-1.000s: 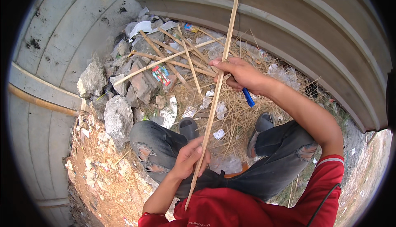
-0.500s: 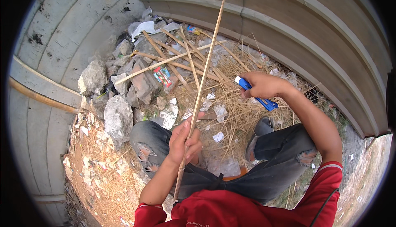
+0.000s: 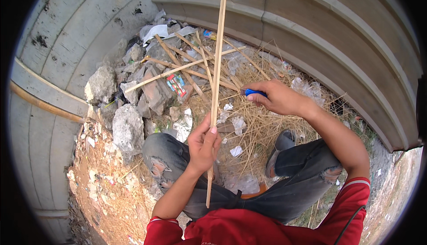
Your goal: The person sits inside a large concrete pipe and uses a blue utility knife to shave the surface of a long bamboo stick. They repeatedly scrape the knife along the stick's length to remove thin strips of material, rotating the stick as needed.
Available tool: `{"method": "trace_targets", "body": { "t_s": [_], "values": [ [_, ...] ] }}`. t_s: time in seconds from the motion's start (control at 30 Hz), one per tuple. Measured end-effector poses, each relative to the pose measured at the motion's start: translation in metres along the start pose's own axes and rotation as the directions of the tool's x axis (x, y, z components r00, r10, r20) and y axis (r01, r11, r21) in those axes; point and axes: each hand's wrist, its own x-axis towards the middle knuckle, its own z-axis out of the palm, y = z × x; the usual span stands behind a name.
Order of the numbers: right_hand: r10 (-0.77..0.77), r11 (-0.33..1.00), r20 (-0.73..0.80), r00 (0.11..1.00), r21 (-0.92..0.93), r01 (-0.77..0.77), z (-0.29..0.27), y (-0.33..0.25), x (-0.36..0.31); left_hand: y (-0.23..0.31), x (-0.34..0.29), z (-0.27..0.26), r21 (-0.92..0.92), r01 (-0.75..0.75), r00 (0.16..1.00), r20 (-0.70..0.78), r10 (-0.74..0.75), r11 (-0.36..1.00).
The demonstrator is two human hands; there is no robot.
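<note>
Left hand (image 3: 203, 150): fingers clasped round one long, pale stick (image 3: 219, 44), projecting past them at both ends. Right hand (image 3: 284, 97): fingers gripping a blue tool (image 3: 256, 93). Beyond the left fingers: crossed sticks (image 3: 179, 68). Left of same: grey rocks (image 3: 128, 127).

A long, thin, pale wooden stick (image 3: 216, 89) stands nearly upright in view, leaning slightly, clasped in the left hand (image 3: 203, 148) toward its lower part. Its top runs out of view; its narrow lower end hangs before the lap. A blue-handled tool (image 3: 258, 93), mostly hidden by the right hand (image 3: 279, 96) gripping it, points toward the stick, apart from it.
</note>
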Motion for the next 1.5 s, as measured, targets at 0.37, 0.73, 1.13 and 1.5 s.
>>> {"method": "trace_targets", "body": {
  "t_s": [0.37, 0.73, 1.13, 1.5],
  "values": [
    [0.044, 0.998, -0.005, 0.999, -0.048, -0.044, 0.013, -0.037, -0.007, 0.001, -0.004, -0.006, -0.020, 0.019, 1.000, -0.002, -0.019, 1.000],
    [0.035, 0.953, 0.165, 0.986, -0.304, 0.017, 0.057, -0.072, -0.011, -0.001, -0.009, -0.012, -0.145, 0.144, 0.990, 0.027, -0.141, 0.979],
    [0.127, 0.918, -0.334, 0.934, -0.316, -0.238, -0.026, -0.012, 0.012, -0.009, -0.049, -0.015, 0.015, 0.108, 0.936, 0.337, -0.107, 0.994],
    [-0.063, 0.962, -0.072, 0.995, -0.269, 0.041, 0.018, -0.060, -0.014, 0.000, -0.021, -0.012, -0.169, 0.101, 0.995, 0.015, -0.100, 0.980]
  ]
}}
